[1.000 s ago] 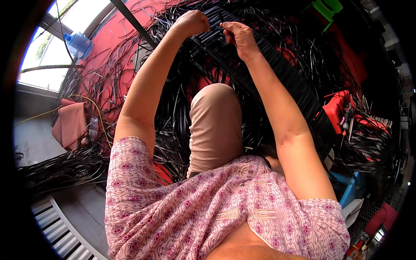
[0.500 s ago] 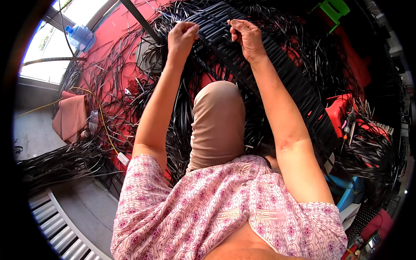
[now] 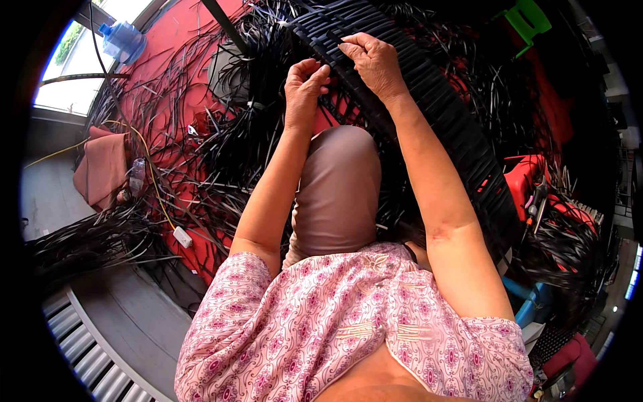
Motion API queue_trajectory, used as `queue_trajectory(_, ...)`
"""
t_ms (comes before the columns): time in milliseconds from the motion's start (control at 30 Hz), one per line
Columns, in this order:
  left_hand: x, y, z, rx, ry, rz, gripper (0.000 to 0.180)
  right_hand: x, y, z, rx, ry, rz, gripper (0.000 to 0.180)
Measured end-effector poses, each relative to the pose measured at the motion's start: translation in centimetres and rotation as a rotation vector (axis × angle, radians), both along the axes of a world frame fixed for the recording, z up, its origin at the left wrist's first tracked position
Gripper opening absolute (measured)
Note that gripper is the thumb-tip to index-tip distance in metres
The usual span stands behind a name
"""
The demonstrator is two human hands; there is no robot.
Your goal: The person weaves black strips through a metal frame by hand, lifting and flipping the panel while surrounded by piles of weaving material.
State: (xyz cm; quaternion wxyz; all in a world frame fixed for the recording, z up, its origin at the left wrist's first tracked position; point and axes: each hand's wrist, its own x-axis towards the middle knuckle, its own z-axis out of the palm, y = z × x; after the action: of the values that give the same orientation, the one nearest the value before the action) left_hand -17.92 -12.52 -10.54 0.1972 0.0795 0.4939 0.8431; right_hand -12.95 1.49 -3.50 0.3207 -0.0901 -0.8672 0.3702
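A long panel of woven black strips point(image 3: 435, 110) runs diagonally from the top middle to the lower right, beside my raised knee. At the panel's near left edge, my right hand point(image 3: 376, 67) pinches with thumb and forefinger; a thin black strip point(image 3: 332, 37) shows at its fingertips against the dark weave. Lower and to the left, my left hand point(image 3: 308, 84) is held just off the panel's edge with its fingers curled in toward the thumb. Whatever lies in those fingers is too small to make out. Loose black strips point(image 3: 251, 141) hang and lie tangled below it.
Scattered strips cover the red floor point(image 3: 171, 60). A dark upright pole point(image 3: 224, 27) stands left of the panel. Beyond are a blue water bottle point(image 3: 124, 41), a green stool point(image 3: 526, 23), a red stool point(image 3: 526, 177) with tools, and a white power socket point(image 3: 181, 236) on a yellow cord.
My left hand has come down and to the right, away from the panel's top end. The right hand has shifted slightly left and down, still pinching. The view has turned a little.
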Motion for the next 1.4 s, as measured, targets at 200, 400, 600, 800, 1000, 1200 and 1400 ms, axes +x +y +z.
queue_trajectory(200,-0.2,0.4,-1.0,0.150,-0.094,0.015,0.040,-0.4,-0.5,-0.3,0.206,-0.025,0.016,0.017)
queue_trajectory(400,-1.2,0.1,-1.1,0.257,-0.210,-0.130,0.026,-0.7,-0.7,0.2,0.212,-0.089,0.000,0.017)
queue_trajectory(600,-1.1,0.0,-0.7,0.252,-0.217,-0.150,0.019,-0.6,-0.7,0.2,0.188,-0.113,-0.029,0.017)
queue_trajectory(800,-1.6,-0.2,-1.2,0.216,-0.209,-0.166,0.018,-0.8,-0.9,0.1,0.227,-0.101,-0.042,0.017)
queue_trajectory(1000,-2.2,-0.5,-1.4,0.210,-0.199,-0.222,0.018,-0.8,-1.1,0.1,0.229,-0.106,-0.049,0.017)
queue_trajectory(1200,-2.4,-1.2,-1.0,0.137,-0.193,-0.266,0.013,-0.9,-0.9,0.0,0.126,-0.118,-0.080,0.019)
queue_trajectory(1400,-4.9,-2.3,0.9,-0.130,0.053,-0.099,0.013,-0.6,-0.4,0.9,-0.293,-0.124,-0.031,0.018)
